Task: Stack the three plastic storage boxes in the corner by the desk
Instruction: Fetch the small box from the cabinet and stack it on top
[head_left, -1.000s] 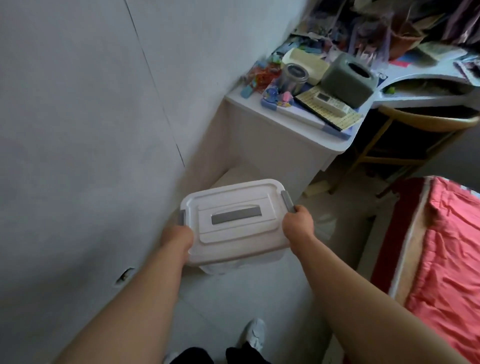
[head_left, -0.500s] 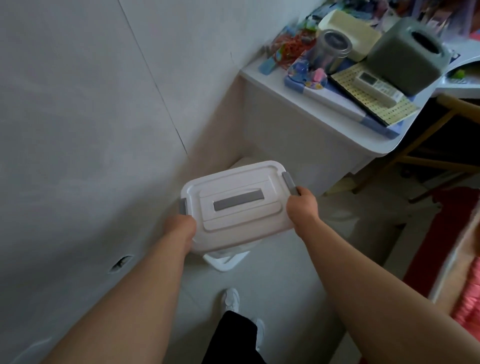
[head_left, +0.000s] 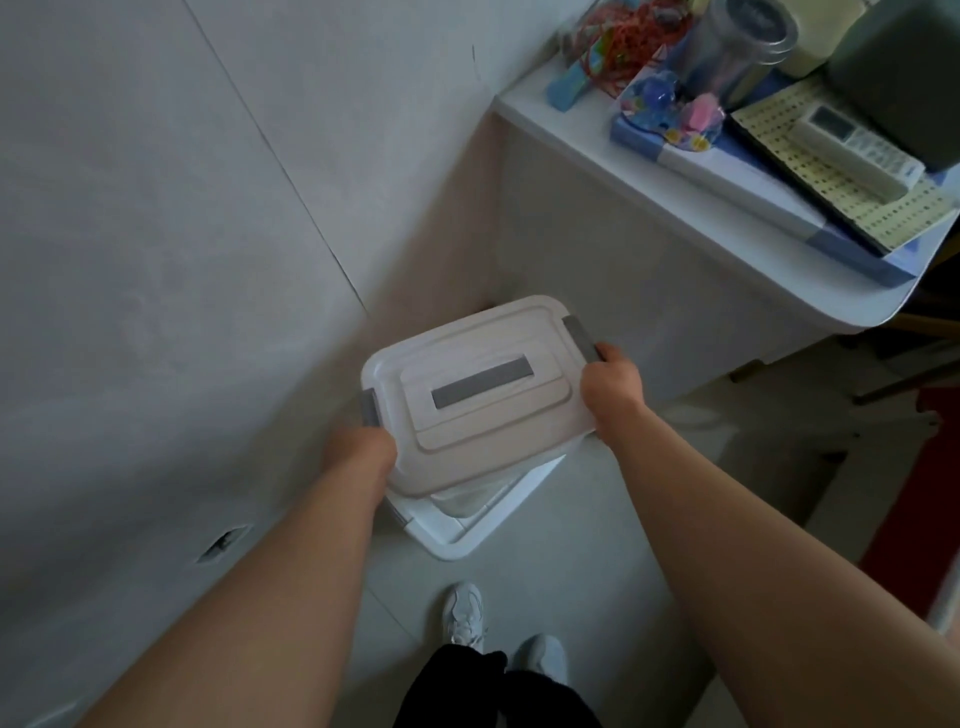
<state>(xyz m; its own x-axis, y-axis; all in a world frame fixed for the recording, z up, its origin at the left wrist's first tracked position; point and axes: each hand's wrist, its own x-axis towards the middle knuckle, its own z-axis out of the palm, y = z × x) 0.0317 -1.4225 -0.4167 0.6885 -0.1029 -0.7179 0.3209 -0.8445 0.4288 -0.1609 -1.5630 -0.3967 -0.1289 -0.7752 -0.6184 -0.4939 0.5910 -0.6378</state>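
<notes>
I hold a white plastic storage box with a grey handle strip and grey side clips, lid up. My left hand grips its near-left edge and my right hand grips its right edge by the clip. The box hangs over a larger white storage box that stands on the floor in the corner between the wall and the desk's side panel. Only the lower box's near corner and rim show; the rest is hidden under the held box. I cannot tell whether the two touch.
The white desk stands at the right, its top crowded with a remote, a clear jar, papers and toys. The grey wall runs along the left. My shoes are on the tiled floor just behind the boxes.
I have stepped closer to the corner and carried the box forward and down, so it now hangs over the larger box on the floor. Both hands keep their grip.
</notes>
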